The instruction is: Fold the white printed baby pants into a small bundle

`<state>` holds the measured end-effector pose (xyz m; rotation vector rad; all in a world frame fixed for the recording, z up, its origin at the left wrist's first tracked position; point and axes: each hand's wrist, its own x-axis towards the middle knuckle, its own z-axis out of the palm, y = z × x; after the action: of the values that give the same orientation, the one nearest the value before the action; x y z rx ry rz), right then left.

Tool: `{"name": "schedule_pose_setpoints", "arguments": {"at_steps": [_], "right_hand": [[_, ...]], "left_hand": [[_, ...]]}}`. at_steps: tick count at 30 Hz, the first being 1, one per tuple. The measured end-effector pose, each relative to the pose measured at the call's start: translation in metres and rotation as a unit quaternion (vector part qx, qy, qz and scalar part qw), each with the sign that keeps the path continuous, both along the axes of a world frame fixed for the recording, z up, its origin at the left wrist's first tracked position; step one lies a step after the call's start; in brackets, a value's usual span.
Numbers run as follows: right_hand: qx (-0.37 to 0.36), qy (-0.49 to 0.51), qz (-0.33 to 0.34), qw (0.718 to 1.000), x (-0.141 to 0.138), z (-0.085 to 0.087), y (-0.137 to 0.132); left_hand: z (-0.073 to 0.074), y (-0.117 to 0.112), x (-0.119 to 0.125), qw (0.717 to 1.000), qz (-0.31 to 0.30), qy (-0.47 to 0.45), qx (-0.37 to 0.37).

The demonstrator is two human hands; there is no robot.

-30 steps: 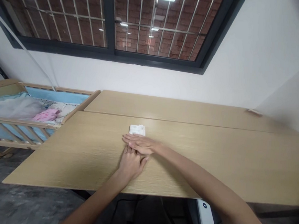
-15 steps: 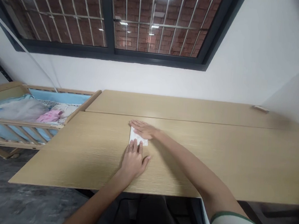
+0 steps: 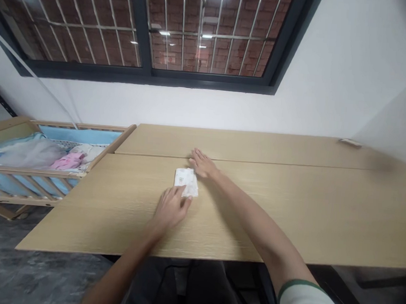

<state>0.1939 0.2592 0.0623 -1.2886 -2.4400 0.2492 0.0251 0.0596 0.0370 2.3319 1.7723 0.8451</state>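
A small white folded square with faint printed marks [image 3: 187, 178], cloth or paper, lies flat on the wooden tabletop [image 3: 121, 211]. My left hand [image 3: 171, 206] rests at its near edge, with the index fingertip on it and the thumb apart, close to its near right corner. The other left fingers are bent slightly and lie to the left of the square. Just beyond its far right corner is my right hand [image 3: 202, 163], palm down and fingers stretched out, holding nothing.
A wooden crib [image 3: 110, 148] with blue lining stands at the left, holding bedding and a pink cloth [image 3: 68, 161]. A barred window [image 3: 208, 80] is in the wall ahead. A small flat item [image 3: 350, 143] lies at the far right of the table.
My right hand has slid off the white square, away and to the right, uncovering it. My left hand has shifted slightly left, its fingers now more bent.
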Motion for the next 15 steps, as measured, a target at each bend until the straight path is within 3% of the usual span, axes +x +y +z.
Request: {"name": "schedule_pose_setpoints", "arguments": {"at_steps": [3,6,10,15], "right_hand": [[-0.024,0.053,-0.034,0.998,0.008,0.002,-0.011],[-0.05,0.136,-0.048,0.988,0.008,-0.005,-0.024],[-0.097,0.248,-0.074,0.961,-0.003,-0.021,-0.042],[-0.112,0.29,-0.109,0.944,-0.017,-0.028,-0.062]], "left_hand": [[-0.001,0.016,-0.017,0.997,0.077,-0.03,0.001],[0.001,0.035,-0.03,0.985,0.166,0.001,-0.054],[0.006,0.058,-0.032,0.979,0.167,0.021,-0.113],[0.009,0.074,-0.019,0.975,0.161,0.023,-0.153]]}}
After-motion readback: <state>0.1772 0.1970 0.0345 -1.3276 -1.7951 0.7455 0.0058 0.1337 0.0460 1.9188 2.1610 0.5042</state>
